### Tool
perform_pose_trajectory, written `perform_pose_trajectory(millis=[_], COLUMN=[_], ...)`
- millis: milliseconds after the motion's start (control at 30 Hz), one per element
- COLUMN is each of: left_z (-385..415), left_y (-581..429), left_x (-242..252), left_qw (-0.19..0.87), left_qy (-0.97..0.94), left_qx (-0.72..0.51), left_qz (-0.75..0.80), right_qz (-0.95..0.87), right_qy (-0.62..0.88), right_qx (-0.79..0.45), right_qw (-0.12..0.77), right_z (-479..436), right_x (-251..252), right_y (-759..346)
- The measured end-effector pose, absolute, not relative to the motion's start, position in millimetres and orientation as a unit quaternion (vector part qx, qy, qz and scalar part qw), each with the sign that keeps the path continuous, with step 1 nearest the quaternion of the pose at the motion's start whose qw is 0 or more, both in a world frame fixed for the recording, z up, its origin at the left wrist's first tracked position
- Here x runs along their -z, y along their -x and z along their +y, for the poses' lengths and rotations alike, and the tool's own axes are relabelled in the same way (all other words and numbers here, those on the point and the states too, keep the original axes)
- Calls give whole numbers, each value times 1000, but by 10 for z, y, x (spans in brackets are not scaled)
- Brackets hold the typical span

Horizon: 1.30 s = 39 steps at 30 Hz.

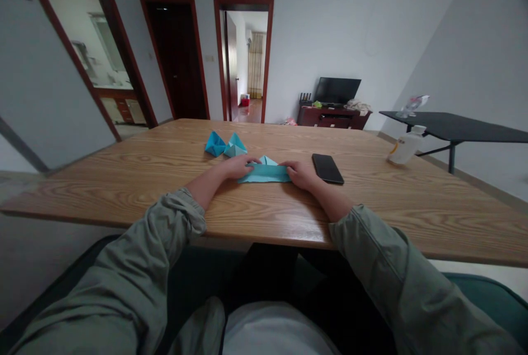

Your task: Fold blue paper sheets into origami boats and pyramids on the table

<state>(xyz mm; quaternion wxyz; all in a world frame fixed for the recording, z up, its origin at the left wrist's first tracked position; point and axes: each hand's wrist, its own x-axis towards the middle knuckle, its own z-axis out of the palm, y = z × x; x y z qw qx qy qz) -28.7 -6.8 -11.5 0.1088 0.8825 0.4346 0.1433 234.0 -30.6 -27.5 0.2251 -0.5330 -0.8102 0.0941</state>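
A light blue sheet of origami paper lies on the wooden table in front of me, with a flat folded strip along its near side and a triangular peak behind. My left hand grips its left end, fingers over the top edge. At the right end my right hand holds the paper with bent fingers, the thumb partly hidden. Beyond my left hand stand two folded paper pieces, a darker blue one and a light blue one, side by side.
A black phone lies just right of my right hand on the wooden table. Farther right stands a translucent white bottle. A black table is beyond the right edge, and a TV is at the back wall.
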Motion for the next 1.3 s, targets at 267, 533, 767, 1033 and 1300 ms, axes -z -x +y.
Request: perform_pose_trajectory(millis=[267,533,767,1033,1300], left_z=[-223,-240,-215,-168,-162], left_y=[73,-81,-96,-88,-47], left_x=[99,38,38,61,46], left_qw=[68,58,52,72,85], left_qy=[-903,-909,-912,-909,-914], left_qx=[-141,-79,-66,-84,-105], left_qz=[400,405,402,401,384], right_qz=[-802,-801,-770,-742,-749], right_qy=[540,544,535,581,590], right_qx=[-85,-93,-146,-13,-73], right_qw=[241,234,316,334,292], right_z=[-379,-376,-271,-272,-298], right_x=[223,229,313,259,258], right_y=[-2313,-2277,-2343,-2451,-2409])
